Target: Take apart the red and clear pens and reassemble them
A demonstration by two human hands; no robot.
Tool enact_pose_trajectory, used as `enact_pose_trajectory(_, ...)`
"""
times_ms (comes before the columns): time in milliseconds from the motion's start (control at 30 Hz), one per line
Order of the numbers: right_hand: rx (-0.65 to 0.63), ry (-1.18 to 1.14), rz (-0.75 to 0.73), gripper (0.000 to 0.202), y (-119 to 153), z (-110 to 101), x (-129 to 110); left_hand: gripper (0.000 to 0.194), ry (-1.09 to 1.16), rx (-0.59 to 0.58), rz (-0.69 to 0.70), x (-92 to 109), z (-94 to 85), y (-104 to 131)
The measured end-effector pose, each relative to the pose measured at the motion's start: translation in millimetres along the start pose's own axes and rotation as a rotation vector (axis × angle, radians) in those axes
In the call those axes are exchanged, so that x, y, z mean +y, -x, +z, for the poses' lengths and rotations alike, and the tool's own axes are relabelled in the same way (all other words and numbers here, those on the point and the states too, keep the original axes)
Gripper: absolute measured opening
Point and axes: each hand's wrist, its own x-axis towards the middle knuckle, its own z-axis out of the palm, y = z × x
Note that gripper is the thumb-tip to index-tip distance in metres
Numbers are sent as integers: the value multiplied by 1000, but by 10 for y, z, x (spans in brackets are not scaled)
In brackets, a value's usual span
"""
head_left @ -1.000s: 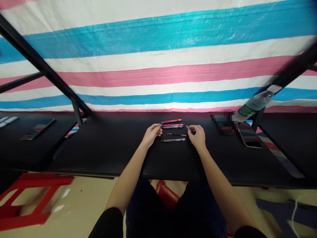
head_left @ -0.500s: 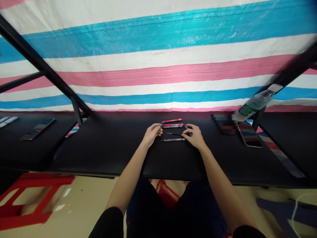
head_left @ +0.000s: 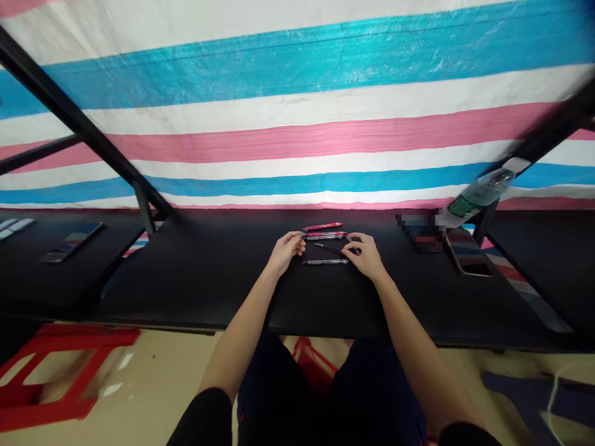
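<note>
over the black table (head_left: pixel 209 266), our nearly closed right hand (head_left: pixel 365 254) pinches a pen refill (head_left: pixel 329 248) beyond a clear pen (head_left: pixel 331 262), long axis crosswise, free end pointing left, slightly away; our curled left hand (head_left: pixel 287 249) grips a small grey piece (head_left: pixel 303 235).

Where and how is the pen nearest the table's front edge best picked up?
Probably at mid-barrel, pinched across its width, coming from above on the near side: the pen is slim and lies flat, running left to right, with the right hand close to its right end.
</note>
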Motion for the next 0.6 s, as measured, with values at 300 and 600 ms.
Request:
enact_pose_trajectory(300, 113, -341, 205, 28, -27, -101, -217, 32, -40, -35, 30, -29, -11, -17)
enact_pose_trajectory(600, 45, -857, 422, 30, -46, -42, -265, 37, -86, -64, 41, -23, 4, 1)
